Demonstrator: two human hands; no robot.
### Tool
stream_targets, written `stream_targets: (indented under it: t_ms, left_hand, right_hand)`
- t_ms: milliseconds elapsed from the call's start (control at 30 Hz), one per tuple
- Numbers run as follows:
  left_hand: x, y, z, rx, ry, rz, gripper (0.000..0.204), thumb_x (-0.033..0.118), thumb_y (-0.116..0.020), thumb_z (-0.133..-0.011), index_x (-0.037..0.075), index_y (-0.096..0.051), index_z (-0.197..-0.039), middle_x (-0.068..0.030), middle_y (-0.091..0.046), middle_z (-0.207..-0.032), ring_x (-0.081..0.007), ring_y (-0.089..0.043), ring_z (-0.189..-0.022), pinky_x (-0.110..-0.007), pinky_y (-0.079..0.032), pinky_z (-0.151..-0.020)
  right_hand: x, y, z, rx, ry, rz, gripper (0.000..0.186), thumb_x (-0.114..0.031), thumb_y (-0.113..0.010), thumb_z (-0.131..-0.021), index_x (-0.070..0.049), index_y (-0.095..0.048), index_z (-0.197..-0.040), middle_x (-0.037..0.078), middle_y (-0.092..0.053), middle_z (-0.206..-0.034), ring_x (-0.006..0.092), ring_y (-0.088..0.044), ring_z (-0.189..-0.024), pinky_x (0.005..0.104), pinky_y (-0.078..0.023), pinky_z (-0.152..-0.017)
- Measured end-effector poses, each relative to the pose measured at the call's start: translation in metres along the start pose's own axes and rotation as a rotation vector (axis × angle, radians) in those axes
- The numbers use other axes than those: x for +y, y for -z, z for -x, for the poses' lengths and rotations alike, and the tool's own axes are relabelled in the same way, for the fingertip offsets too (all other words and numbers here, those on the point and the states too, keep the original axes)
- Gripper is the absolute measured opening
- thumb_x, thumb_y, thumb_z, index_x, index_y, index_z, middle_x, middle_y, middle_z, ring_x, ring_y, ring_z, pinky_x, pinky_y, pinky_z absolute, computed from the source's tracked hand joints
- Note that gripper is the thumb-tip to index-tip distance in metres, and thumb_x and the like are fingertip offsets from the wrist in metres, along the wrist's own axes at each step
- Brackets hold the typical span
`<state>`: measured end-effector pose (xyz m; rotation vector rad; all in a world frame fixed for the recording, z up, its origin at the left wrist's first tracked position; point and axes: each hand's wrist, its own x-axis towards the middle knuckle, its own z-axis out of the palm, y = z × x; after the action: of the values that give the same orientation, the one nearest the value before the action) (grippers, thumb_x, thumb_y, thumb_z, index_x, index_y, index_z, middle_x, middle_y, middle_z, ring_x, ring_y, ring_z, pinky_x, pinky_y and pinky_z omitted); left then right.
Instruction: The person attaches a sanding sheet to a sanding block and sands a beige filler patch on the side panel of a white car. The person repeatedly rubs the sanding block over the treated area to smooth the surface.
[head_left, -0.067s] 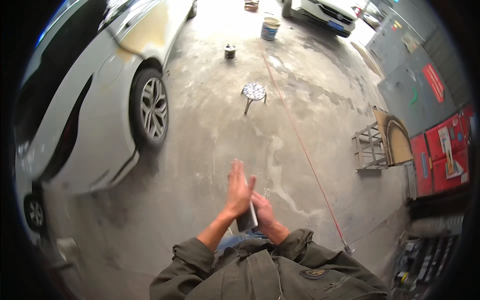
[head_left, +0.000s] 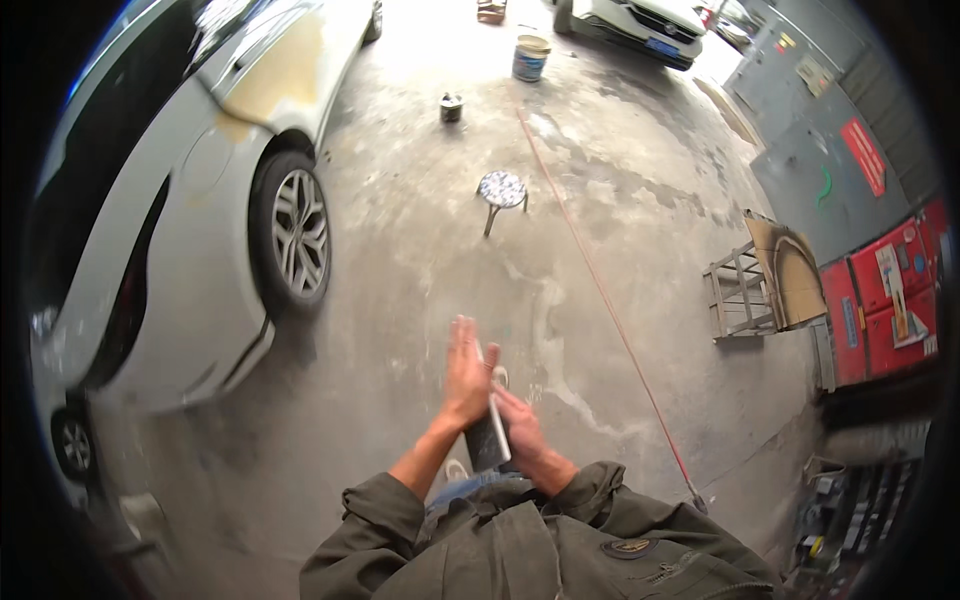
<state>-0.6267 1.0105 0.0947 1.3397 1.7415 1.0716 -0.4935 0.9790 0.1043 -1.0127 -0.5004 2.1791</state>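
Note:
In front of my body I have a flat, dark rectangular block (head_left: 488,446) with a pale edge, slanting between my two hands. My left hand (head_left: 466,382) lies against its upper part, the fingers stretched out and pointing away from me, the thumb apart. From the right, my right hand (head_left: 524,428) grips the block; part of its fingers is hidden behind the block and the left hand. The lower end of the block sticks out toward my jacket. Motion blurs the fingertips slightly.
A pale car (head_left: 205,290) with tan patches stands along the left. Ahead are a round stool (head_left: 502,188), a small can (head_left: 451,108) and a bucket (head_left: 531,58). A red hose (head_left: 600,280) crosses the floor. At right are a metal rack (head_left: 740,290) and red cabinets (head_left: 890,300).
The view has shifted slightly. My hands and the block are a little farther left, and more of the block's lower end shows.

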Motion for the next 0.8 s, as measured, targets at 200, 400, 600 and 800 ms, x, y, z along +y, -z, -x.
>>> stream_targets:
  t_ms: [200, 400, 600, 800]
  left_hand:
    - [-0.026, 0.026, -0.242, -0.012, 0.048, -0.012, 0.078, 0.051, -0.034, -0.103, -0.009, -0.018, -0.151, -0.0274, -0.017, -0.159, -0.0377, -0.011, -0.15, -0.043, -0.009, -0.122]
    - [0.002, 0.068, -0.388, -0.03, -0.071, 0.12, 0.079, 0.049, -0.034, -0.103, -0.01, -0.015, -0.151, -0.029, -0.013, -0.159, -0.0401, -0.009, -0.15, -0.045, -0.008, -0.121]
    - [0.008, 0.118, -0.557, 0.001, -0.109, 0.149, 0.085, 0.056, -0.032, -0.102, -0.009, -0.012, -0.152, -0.0289, -0.011, -0.16, -0.0415, -0.008, -0.15, -0.044, -0.008, -0.121]
    - [-0.008, 0.185, -0.746, -0.181, -0.08, 0.136, 0.085, 0.051, -0.039, -0.102, -0.006, -0.004, -0.154, -0.026, -0.004, -0.162, -0.0365, -0.006, -0.151, -0.04, -0.008, -0.122]
  right_hand:
    - [-0.119, -0.04, -0.196, 0.01, -0.085, 0.085, 0.042, -0.017, -0.052, -0.102, 0.0, -0.052, -0.139, 0.006, -0.065, -0.121, 0.0104, -0.064, -0.099, 0.0246, -0.051, -0.086]
    - [-0.251, -0.127, -0.387, 0.052, 0.03, -0.029, 0.042, -0.012, -0.045, -0.101, 0.003, -0.046, -0.14, 0.01, -0.064, -0.119, 0.016, -0.064, -0.1, 0.0294, -0.052, -0.088]
    - [-0.339, -0.185, -0.601, -0.032, 0.067, 0.065, 0.041, -0.013, -0.048, -0.099, 0.003, -0.05, -0.137, 0.012, -0.065, -0.116, 0.0175, -0.065, -0.097, 0.0304, -0.052, -0.088]
    - [-0.425, -0.241, -0.81, 0.065, 0.109, 0.014, 0.036, -0.015, -0.05, -0.098, 0.002, -0.056, -0.129, 0.01, -0.068, -0.101, 0.0179, -0.066, -0.08, 0.0306, -0.054, -0.074]
